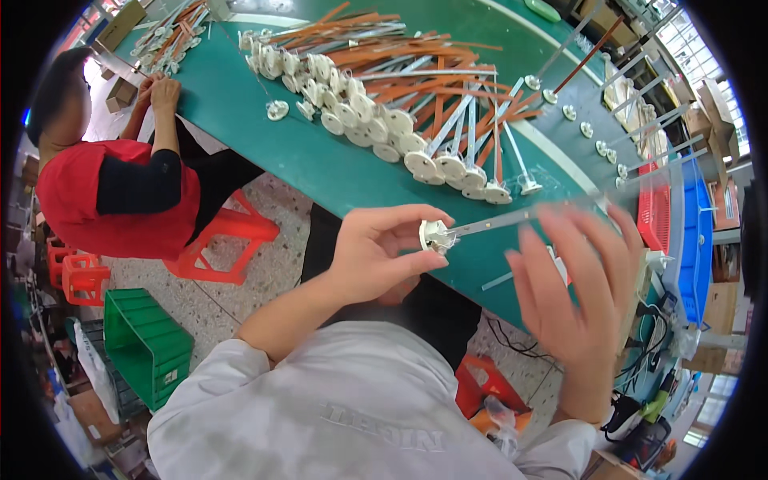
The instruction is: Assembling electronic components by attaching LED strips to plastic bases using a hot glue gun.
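My left hand [382, 250] is closed around a small round white base [434, 238], pinched between thumb and fingers above the near edge of the table. From this base a narrow pale strip [496, 222] with small dots along it reaches right. Over the strip is my right hand [572, 276], blurred by motion, its fingers stretched and apart. Where the strip passes behind those fingers, contact is hard to make out. Past them the strip blurs toward the right.
Many round white bases with strips [368, 112] lie piled on the green table [264, 152]. Several stand upright along the right side. A person in red [120, 196] works at the left. A green crate [144, 344] and red stools [232, 240] are on the floor; a blue tray [694, 240] is at right.
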A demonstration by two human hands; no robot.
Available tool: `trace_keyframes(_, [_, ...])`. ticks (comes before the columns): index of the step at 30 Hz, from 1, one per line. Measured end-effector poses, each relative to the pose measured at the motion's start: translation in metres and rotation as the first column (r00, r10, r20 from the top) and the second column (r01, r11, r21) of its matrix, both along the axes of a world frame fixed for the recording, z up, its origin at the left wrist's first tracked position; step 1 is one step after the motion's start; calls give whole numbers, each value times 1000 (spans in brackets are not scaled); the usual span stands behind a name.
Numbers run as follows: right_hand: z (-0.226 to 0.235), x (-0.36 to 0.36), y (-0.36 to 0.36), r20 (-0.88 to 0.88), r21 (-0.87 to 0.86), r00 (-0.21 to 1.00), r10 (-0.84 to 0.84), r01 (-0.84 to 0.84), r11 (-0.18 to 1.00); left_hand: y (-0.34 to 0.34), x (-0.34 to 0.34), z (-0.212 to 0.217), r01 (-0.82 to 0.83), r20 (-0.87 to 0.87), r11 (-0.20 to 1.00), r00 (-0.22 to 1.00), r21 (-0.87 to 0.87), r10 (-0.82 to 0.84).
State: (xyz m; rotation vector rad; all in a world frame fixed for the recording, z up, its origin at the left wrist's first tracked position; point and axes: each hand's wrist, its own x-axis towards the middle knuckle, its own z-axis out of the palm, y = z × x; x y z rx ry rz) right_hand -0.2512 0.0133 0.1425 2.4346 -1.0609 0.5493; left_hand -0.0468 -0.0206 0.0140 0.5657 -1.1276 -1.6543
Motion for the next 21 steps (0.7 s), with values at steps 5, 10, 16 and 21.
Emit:
trace_keyframes(5, [-68,-3,50,745,337,640,-185,-122,934,28,-15,-7,173,-212,959,969,225,-125])
trace_keyframes(10, [-103,25,49,863,429,362,-351,-162,889,41,-17,-4,203,-193,916,971,345,-142])
trace_keyframes(16, [-129,27,48,946,322,151,-288,-304,897,41,-17,0,170,-91,916,985,363,-147])
trace_keyframes(21, [-133,21,48,955,287,195,-224,-408,867,44,-14,-10,199,-97,937,979,287,-178])
